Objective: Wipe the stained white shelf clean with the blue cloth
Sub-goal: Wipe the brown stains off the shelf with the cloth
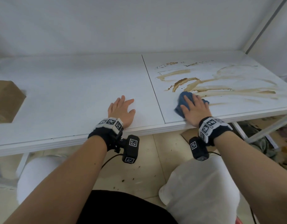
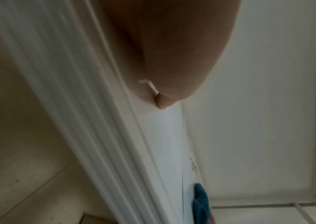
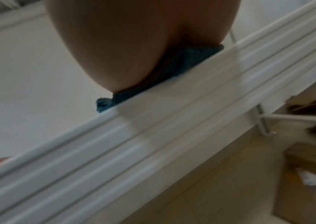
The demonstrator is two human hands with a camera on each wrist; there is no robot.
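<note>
The white shelf (image 1: 74, 88) runs across the head view, with brown smeared stains (image 1: 212, 84) over its right panel. My right hand (image 1: 193, 107) lies flat with straight fingers on the crumpled blue cloth (image 1: 183, 97), pressing it onto the shelf near the front edge, just below the stains. My left hand (image 1: 121, 109) rests flat and open on the unstained left panel, holding nothing. In the right wrist view the blue cloth (image 3: 189, 60) shows under the palm at the shelf (image 3: 153, 121) edge. The left wrist view shows the cloth (image 2: 201, 201) far off on the shelf (image 2: 170, 136).
A dark seam (image 1: 151, 88) splits the shelf into two panels. A cardboard box (image 1: 5, 101) shows through a cut-out at the left. White wall panels rise behind the shelf, with a metal upright (image 1: 265, 25) at the right. Clutter (image 1: 268, 143) lies on the floor below right.
</note>
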